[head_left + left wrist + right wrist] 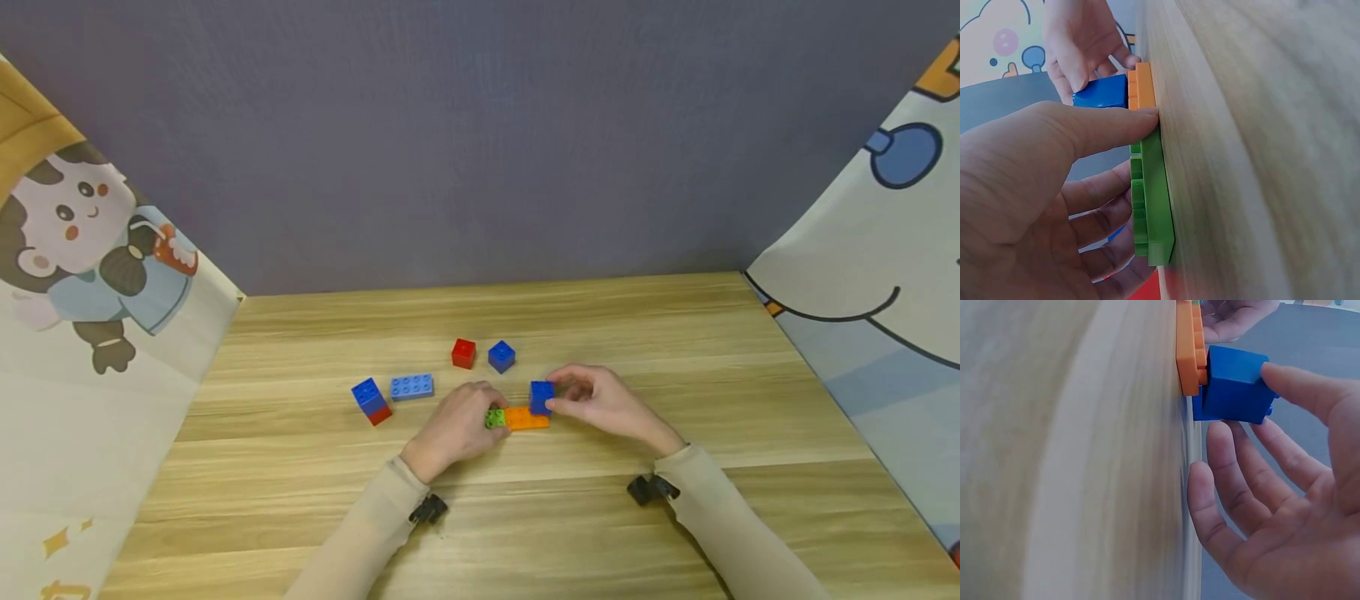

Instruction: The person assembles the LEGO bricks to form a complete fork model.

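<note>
Presently, the right hand (603,400) pinches a blue building brick (540,400) at the right end of the orange plate (525,420); the left hand (459,423) grips the green plate (495,418) (adjoining it on the wooden tabletop (540,525)).

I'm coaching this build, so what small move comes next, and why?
I'd probably press the held blue block down onto the orange brick: the right hand pinches it over one end, apparently not fully seated, while the left hand grips the adjoining green brick.
</note>
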The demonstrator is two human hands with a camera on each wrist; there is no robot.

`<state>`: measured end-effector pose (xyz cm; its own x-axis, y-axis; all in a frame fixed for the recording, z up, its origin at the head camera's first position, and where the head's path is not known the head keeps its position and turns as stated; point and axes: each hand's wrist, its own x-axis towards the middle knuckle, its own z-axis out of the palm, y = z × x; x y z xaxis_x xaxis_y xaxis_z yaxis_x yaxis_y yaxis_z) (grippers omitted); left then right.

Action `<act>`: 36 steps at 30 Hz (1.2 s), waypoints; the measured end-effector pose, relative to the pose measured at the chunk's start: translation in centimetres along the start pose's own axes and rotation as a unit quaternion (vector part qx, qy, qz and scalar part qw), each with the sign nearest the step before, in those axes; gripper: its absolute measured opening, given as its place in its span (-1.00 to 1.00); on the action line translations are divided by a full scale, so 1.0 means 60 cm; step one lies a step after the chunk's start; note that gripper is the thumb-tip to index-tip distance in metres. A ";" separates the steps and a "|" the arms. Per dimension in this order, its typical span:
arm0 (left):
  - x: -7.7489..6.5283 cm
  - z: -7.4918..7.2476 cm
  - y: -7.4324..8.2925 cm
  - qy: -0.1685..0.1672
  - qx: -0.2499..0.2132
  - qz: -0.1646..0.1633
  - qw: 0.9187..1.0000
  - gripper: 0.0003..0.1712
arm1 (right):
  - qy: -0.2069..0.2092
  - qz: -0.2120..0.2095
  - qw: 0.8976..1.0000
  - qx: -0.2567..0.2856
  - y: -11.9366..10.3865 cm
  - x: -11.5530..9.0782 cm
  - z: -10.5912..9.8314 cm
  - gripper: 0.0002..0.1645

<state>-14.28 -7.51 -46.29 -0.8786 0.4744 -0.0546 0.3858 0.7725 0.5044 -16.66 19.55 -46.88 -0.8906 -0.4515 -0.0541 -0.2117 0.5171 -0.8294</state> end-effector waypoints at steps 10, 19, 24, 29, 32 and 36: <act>-0.001 0.000 0.000 -0.001 -0.002 -0.001 1.000 -0.58 | -0.034 -0.003 0.999 0.012 -0.002 -0.004 0.003 -0.51; 0.000 0.000 -0.001 0.001 -0.002 -0.001 1.000 -0.58 | -0.020 -0.008 1.000 0.004 -0.006 -0.002 0.009 -0.65; 0.001 0.000 -0.001 0.000 -0.001 0.001 1.000 -0.59 | -0.003 0.007 1.000 0.003 -0.010 -0.002 0.013 -0.70; 0.000 -0.001 0.000 0.000 -0.001 0.001 1.000 -0.59 | -0.005 0.009 1.000 0.023 -0.011 -0.002 0.015 -0.71; 0.000 -0.001 0.001 0.000 -0.003 -0.001 1.000 -0.59 | -0.011 0.006 0.999 0.032 -0.011 -0.001 0.015 -0.70; 0.000 -0.002 0.001 0.000 -0.007 -0.003 1.000 -0.59 | -0.019 0.005 0.999 0.035 -0.013 -0.002 0.015 -0.70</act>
<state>-14.28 -7.51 -46.15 -0.8810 0.4696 -0.0574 0.3767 0.7697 0.5155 -16.01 18.58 -46.73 -0.8761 -0.4749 -0.0832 -0.1728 0.4705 -0.8653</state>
